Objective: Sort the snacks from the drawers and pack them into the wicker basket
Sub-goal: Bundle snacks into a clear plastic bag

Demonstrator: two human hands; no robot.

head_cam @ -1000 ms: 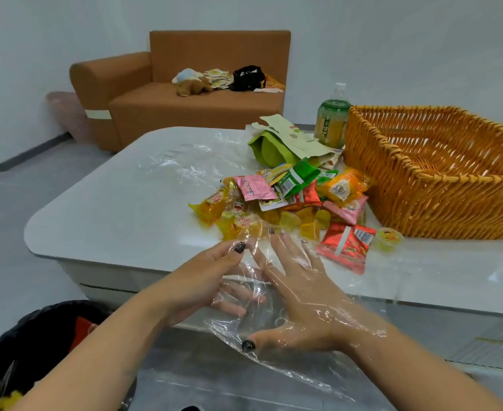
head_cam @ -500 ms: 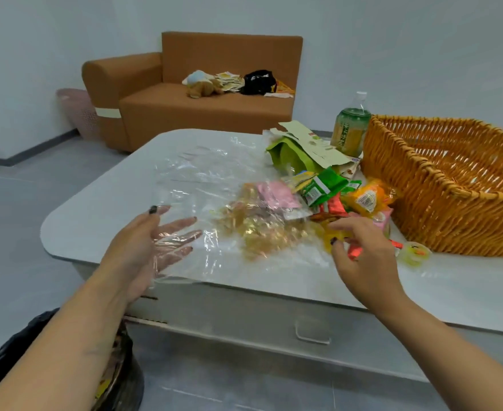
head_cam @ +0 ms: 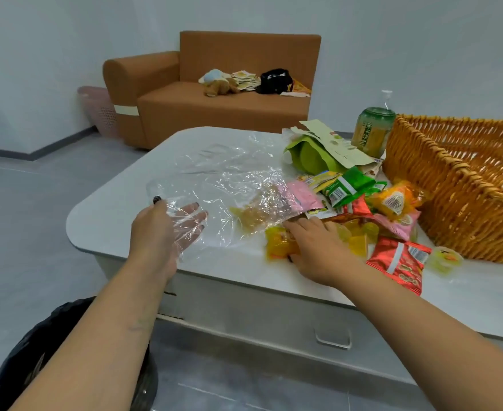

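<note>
Desk: white, rounded corners, carrying everything.
Basket: woven orange wicker at the right edge, cut off, seemingly unfilled.
Snacks: colourful packets heaped beside it, none visibly packed.
Left hand: loosely spread, holding clear plastic film.
Right hand: fingertips touching yellow packet; grip unclear.

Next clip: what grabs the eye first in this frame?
The bright heap of snack packets in the middle of the white table, with the big wicker basket right beside it on the right. The left hand holds up a crinkled clear plastic bag over the table, while the right hand rests on the yellow packets at the pile's near edge.
</note>
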